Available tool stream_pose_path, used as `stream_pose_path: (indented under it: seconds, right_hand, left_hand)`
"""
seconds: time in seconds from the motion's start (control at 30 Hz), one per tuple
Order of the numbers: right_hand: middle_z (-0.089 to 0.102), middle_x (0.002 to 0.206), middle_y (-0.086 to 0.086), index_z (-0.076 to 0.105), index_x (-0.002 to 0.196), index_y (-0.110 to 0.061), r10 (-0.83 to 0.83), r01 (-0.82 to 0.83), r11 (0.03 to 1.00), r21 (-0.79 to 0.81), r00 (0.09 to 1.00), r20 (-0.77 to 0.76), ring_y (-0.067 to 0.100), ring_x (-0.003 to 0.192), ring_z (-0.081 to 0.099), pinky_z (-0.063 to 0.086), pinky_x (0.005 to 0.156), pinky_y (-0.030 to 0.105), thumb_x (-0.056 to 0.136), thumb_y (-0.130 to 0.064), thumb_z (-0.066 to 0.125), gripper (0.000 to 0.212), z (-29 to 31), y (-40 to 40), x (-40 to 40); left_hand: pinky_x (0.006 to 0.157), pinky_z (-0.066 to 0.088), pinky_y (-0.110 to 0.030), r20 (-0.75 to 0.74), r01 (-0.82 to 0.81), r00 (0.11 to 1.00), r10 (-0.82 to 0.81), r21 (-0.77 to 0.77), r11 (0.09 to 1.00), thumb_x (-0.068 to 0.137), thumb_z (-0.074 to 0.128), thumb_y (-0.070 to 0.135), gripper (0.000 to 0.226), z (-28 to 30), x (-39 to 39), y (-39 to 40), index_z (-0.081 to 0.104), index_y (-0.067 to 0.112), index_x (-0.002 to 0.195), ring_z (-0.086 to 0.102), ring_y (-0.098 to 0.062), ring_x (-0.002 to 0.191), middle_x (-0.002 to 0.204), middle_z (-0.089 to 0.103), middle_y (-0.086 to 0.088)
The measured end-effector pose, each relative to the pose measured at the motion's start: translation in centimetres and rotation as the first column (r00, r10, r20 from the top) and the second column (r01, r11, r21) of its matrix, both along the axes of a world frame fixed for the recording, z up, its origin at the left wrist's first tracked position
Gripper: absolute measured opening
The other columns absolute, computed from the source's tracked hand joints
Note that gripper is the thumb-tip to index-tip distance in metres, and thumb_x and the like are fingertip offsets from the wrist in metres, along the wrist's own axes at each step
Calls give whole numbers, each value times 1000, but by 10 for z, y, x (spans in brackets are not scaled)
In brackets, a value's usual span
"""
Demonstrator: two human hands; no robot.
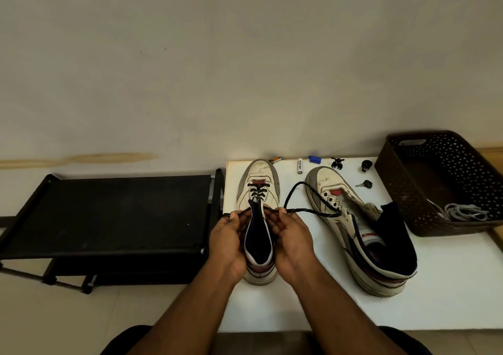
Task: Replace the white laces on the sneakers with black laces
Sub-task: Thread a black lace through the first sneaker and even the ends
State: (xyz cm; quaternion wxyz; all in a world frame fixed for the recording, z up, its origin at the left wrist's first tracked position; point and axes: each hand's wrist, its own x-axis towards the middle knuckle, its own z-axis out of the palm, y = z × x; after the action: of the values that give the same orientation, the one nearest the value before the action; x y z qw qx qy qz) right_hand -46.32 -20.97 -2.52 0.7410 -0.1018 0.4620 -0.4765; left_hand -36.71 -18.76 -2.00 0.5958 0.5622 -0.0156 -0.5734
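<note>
Both hands, left hand (227, 241) and right hand (291, 239), pinch black lace (296, 210) ends beside the left sneaker (258, 191), laced partway. Right of them, second sneaker (353, 226) unlaced; white laces (462, 210) lie in basket (408, 191).

left sneaker (258, 191) half-laced black, right sneaker (353, 226) unlaced

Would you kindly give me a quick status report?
Both hands pinching black lace. Left sneaker half laced. Right sneaker unlaced. Nothing blocking.
</note>
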Motion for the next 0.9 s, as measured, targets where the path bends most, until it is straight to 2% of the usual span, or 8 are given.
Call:
stream_pose_path:
  seconds: [0.1, 0.2, 0.37, 0.47, 0.57, 0.67, 0.77, 0.9]
  right_hand:
    - [71, 102, 19, 58, 108, 0, 13, -15, 999, -37, 999, -35, 27, 89, 70, 56, 78, 38, 99, -12, 48, 19, 12, 6, -11]
    - [72, 90, 7, 59, 91, -10, -7, -11, 993, -120, 988, -157, 17, 80, 69, 53, 65, 30, 99, -13, 48, 13, 38, 11, -14]
    - [64, 73, -2, 58, 80, -14, -64, -37, 964, -263, 929, -364, 11, 73, 60, 39, 61, 23, 99, -13, 47, 22, 84, 7, -4]
    - [59, 72, 1, 58, 82, -11, -30, -103, 949, -299, 911, -410, 10, 66, 53, 41, 59, 19, 98, -12, 50, 18, 110, 10, -3]
    - [60, 76, 3, 61, 84, -10, 19, -194, 919, -343, 891, -454, 14, 74, 54, 43, 63, 22, 96, -13, 54, 15, 140, 15, -9]
    - [62, 82, 2, 63, 86, -13, 90, -321, 872, -370, 848, -523, 14, 79, 55, 36, 62, 23, 96, -17, 56, 12, 177, 22, -15]
    - [64, 86, 3, 64, 83, -15, 67, -364, 821, -439, 826, -559, 14, 81, 56, 34, 62, 24, 96, -20, 56, 15, 216, 28, -18]
    - [66, 90, 3, 67, 98, -10, 28, -387, 761, -520, 821, -570, 15, 86, 59, 34, 62, 22, 96, -19, 56, 15, 265, 29, -18]
  left_hand:
    - [57, 54, -25, 85, 71, 994, -70, -15, 997, 101, 45, 13, 15, 11, -2, 6, 59, 8, 97, 70, -14, 70, 91, 72, -10]
    - [64, 47, -28, 222, 79, 972, -72, -26, 996, 98, 51, 15, 10, 31, 0, 9, 61, 12, 98, 65, -14, 80, 96, 72, -6]
    - [56, 37, -26, 282, 21, 959, 7, -97, 995, 96, 57, 20, 9, 85, 27, 3, 65, 17, 93, 52, -9, 65, 87, 74, 0]
    - [58, 44, -26, 323, 68, 946, 3, -210, 975, 98, 56, 16, 12, 131, 41, 6, 66, 14, 91, 55, -12, 64, 88, 72, -4]
    - [55, 48, -24, 461, 183, 886, -45, -260, 948, 98, 56, 19, 15, 171, 49, 14, 67, 10, 94, 60, -14, 66, 90, 72, -5]
    - [57, 50, -24, 548, 248, 835, -58, -280, 927, 98, 56, 19, 16, 203, 50, 17, 68, 10, 94, 62, -15, 67, 90, 72, -6]
    - [63, 50, -27, 584, 276, 810, -50, -306, 911, 98, 56, 19, 15, 233, 49, 23, 67, 12, 93, 63, -15, 70, 92, 72, -5]
    - [66, 52, -29, 642, 326, 767, -25, -355, 876, 99, 54, 19, 15, 272, 49, 25, 66, 12, 93, 63, -17, 71, 94, 71, -6]
